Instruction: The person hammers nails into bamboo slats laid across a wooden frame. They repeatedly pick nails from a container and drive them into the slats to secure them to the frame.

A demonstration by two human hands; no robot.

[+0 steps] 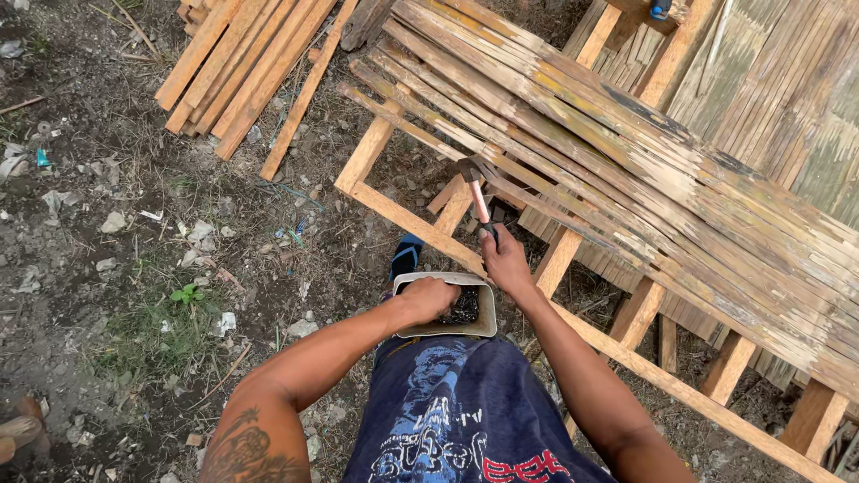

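The left hand reaches into a small grey rectangular tub of dark nails held at the waist. The right hand grips a wooden-handled hammer, its head resting by the weathered split-bamboo slats laid across a pale timber frame over littered dirt ground.

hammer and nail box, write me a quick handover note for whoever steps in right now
Left hand: reaching into the nail box at the waist, fingers among the dark nails.
Right hand: closed on the hammer, head raised near the bamboo slats.
Done: many slats lie across the wooden frame.
Left: whether they are nailed cannot be told; more boards lie stacked on the ground.
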